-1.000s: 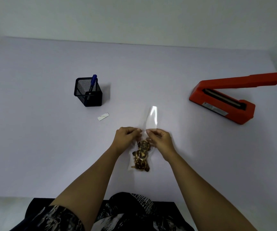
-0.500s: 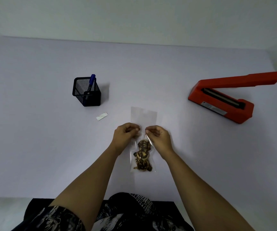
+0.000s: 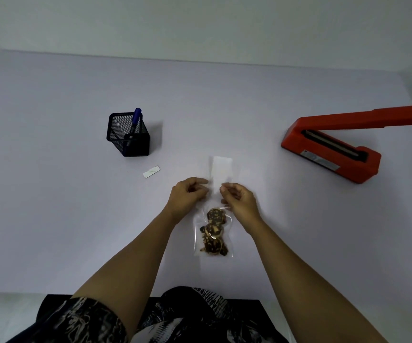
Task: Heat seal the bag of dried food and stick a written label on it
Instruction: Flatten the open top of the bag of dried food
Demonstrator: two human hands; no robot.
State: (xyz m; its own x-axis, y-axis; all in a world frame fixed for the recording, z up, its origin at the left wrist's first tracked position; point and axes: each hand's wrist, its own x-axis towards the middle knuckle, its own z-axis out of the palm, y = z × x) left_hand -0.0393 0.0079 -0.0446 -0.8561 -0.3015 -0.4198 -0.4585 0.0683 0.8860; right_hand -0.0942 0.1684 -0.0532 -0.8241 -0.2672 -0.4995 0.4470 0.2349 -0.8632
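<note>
A clear plastic bag (image 3: 221, 169) lies lengthwise on the table, with several brown dried food slices (image 3: 214, 231) in its near end. My left hand (image 3: 189, 194) pinches the bag's left edge at mid-length. My right hand (image 3: 239, 198) pinches the right edge opposite. The empty far half of the bag lies flat beyond my fingers. A small white label (image 3: 151, 171) lies on the table to the left. A red heat sealer (image 3: 341, 144) stands at the right with its arm raised.
A black mesh pen holder (image 3: 128, 137) with a blue marker (image 3: 134, 121) in it stands at the left, beyond the label. The white table (image 3: 51, 206) ends near my body, and a wall runs behind it.
The bag's empty upper half, narrow and raised a second ago, has flattened out on the table. Both hands shifted slightly away from my body along the bag, so more of the food shows.
</note>
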